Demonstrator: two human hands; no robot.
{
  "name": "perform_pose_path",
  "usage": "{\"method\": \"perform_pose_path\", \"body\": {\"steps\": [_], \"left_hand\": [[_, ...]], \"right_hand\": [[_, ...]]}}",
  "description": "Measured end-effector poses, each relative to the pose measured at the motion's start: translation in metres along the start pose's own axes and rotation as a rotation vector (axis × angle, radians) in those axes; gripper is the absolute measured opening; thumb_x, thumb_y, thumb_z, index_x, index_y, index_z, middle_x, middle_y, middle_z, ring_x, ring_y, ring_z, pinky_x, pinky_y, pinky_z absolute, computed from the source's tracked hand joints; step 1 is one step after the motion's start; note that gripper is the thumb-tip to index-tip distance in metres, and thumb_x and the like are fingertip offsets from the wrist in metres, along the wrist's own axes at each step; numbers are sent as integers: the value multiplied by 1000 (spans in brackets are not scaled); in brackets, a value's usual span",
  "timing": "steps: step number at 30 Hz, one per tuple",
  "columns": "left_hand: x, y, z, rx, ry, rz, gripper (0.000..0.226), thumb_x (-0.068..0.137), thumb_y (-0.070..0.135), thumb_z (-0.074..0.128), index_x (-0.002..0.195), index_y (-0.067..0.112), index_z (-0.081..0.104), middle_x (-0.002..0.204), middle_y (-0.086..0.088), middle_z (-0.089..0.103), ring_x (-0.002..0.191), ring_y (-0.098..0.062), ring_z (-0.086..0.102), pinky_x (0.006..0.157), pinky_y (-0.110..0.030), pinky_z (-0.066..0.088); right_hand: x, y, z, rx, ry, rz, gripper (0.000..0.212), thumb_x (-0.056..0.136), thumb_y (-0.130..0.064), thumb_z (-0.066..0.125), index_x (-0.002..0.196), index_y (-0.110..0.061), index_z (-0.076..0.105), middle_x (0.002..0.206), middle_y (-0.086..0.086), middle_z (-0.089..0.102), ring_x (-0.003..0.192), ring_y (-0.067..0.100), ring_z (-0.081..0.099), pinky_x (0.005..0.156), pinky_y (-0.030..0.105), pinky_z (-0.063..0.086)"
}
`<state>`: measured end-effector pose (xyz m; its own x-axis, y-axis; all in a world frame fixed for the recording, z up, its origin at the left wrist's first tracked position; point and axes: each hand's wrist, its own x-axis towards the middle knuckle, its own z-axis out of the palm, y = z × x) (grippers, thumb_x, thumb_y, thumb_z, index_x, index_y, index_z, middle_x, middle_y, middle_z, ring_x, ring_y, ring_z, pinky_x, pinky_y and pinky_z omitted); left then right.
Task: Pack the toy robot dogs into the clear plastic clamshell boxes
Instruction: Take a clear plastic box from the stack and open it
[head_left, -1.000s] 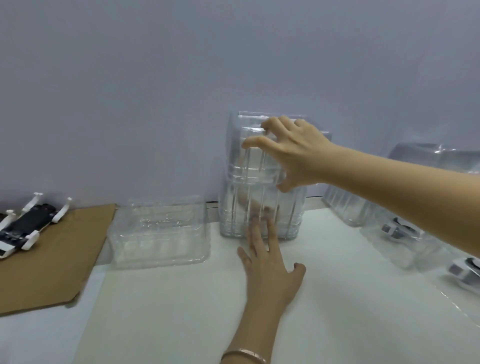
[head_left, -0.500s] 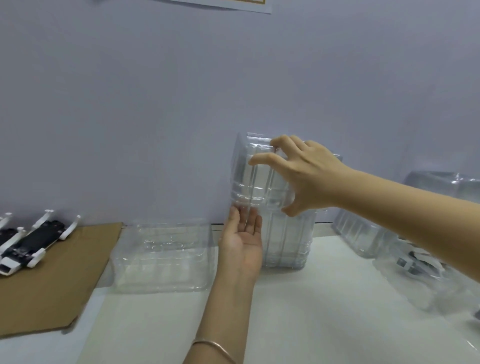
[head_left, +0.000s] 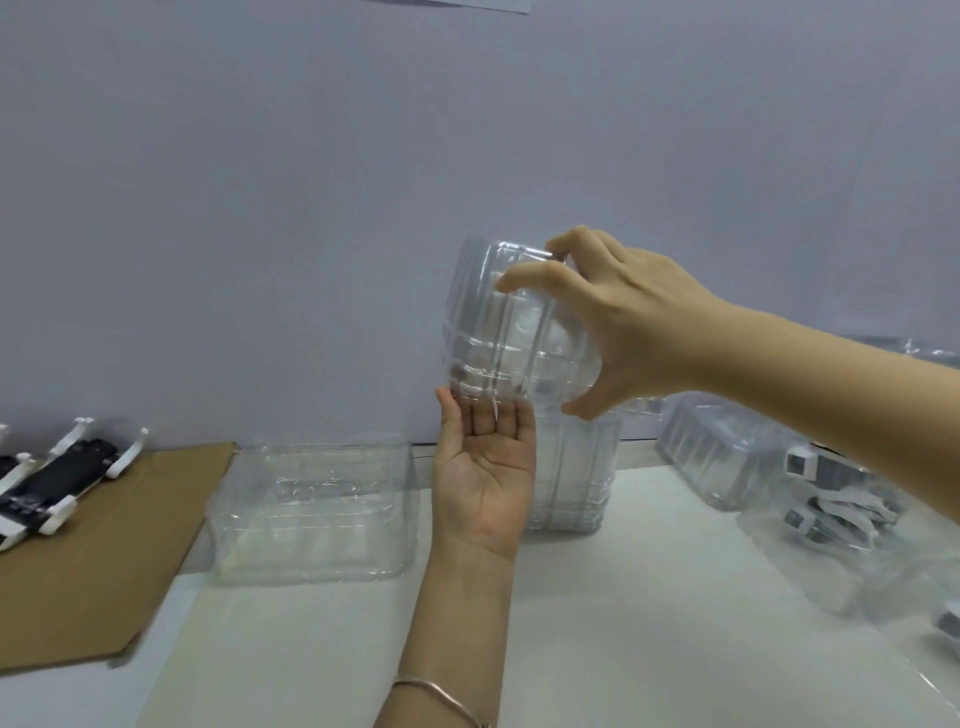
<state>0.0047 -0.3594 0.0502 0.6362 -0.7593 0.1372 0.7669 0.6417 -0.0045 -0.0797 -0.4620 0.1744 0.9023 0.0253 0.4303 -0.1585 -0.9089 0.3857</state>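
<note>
My right hand (head_left: 631, 332) grips a clear clamshell box (head_left: 498, 327) by its side, fingers over the top and thumb underneath, holding it in the air above a stack of clear boxes (head_left: 576, 478) by the wall. My left hand (head_left: 485, 467) is raised palm up, with straight fingertips touching the lower edge of the lifted box. An empty clear box (head_left: 317, 509) lies on the table to the left. Black and white toy robot dogs (head_left: 62, 475) lie on brown cardboard (head_left: 98, 561) at far left. On the right, packed boxes (head_left: 831, 509) hold more dogs.
The white table (head_left: 649, 639) runs along a grey wall (head_left: 311, 208). More clear boxes (head_left: 717, 457) lie at the right against the wall. A bracelet (head_left: 441, 696) is on my left wrist.
My right hand has lifted the top box off the stack. My left hand rose from the table, turned palm up and came under the box's lower edge.
</note>
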Motion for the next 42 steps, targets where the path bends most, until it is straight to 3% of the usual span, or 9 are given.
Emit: {"method": "perform_pose_path", "body": {"steps": [4, 7, 12, 17, 22, 25, 28, 34, 42], "left_hand": [[-24, 9, 16, 164, -51, -22, 11, 70, 23, 74, 72, 12, 77, 84, -5, 75, 81, -18, 73, 75, -35, 60], [-53, 25, 29, 383, -162, -28, 34, 50, 21, 95, 77, 11, 78, 93, -9, 76, 91, -24, 73, 75, -36, 59], [-97, 47, 47, 631, -203, -74, 48, 37, 15, 98, 79, 4, 77, 83, -16, 75, 72, -27, 74, 64, -36, 59], [-120, 49, 38, 1036, -28, -28, 36, 47, 16, 76, 76, -4, 70, 81, -26, 69, 70, -34, 69, 61, -39, 60], [-130, 57, 29, 1231, -26, 0, 33, 60, 14, 71, 88, -2, 70, 84, -22, 70, 73, -29, 66, 72, -39, 59], [-134, 65, 28, 1302, -114, -41, 26, 70, 8, 67, 95, 8, 74, 96, -16, 74, 84, -28, 72, 77, -33, 58], [-135, 65, 27, 1327, -154, 0, 26, 73, 4, 62, 92, 15, 76, 95, -13, 75, 86, -25, 73, 77, -27, 57], [-132, 64, 21, 1419, -101, 90, 29, 89, -13, 48, 96, 8, 66, 85, -11, 76, 73, -24, 74, 65, -24, 57], [-129, 60, 9, 1481, -164, 22, 35, 79, 31, 70, 113, 22, 67, 103, 1, 75, 96, -15, 71, 78, -19, 53]], "right_hand": [[-26, -8, -16, 111, 96, 78, 116, 39, -51, 86, 136, -41, 23, 124, 10, 43, 95, 15, 40, 71, 28, 37], [-60, -34, -15, 245, 305, 173, 113, 37, -50, 85, 135, -39, 30, 122, 5, 44, 93, 14, 48, 71, 26, 37], [-102, -82, -2, 546, 441, 261, 114, 39, -58, 76, 140, -49, 23, 126, -7, 41, 95, 7, 51, 69, 25, 46], [-120, -124, 43, 912, 453, 375, 108, 45, -58, 81, 137, -51, 25, 132, -20, 36, 122, 14, 45, 99, 36, 42], [-115, -149, 67, 893, 583, 498, 104, 43, -57, 75, 135, -54, 26, 128, -33, 33, 118, 10, 41, 95, 48, 42], [-116, -152, 70, 920, 617, 463, 105, 46, -52, 79, 134, -52, 23, 132, -18, 33, 119, 24, 43, 94, 48, 44], [-119, -146, 69, 1001, 596, 423, 104, 48, -47, 84, 133, -48, 24, 129, -1, 35, 119, 24, 46, 98, 29, 43], [-122, -133, 66, 1020, 583, 453, 102, 48, -49, 86, 132, -49, 27, 117, -15, 43, 101, 14, 50, 84, 14, 39], [-123, -137, 62, 1128, 506, 634, 107, 38, -56, 87, 130, -56, 34, 106, -35, 43, 104, 0, 50, 81, 9, 42]]}}
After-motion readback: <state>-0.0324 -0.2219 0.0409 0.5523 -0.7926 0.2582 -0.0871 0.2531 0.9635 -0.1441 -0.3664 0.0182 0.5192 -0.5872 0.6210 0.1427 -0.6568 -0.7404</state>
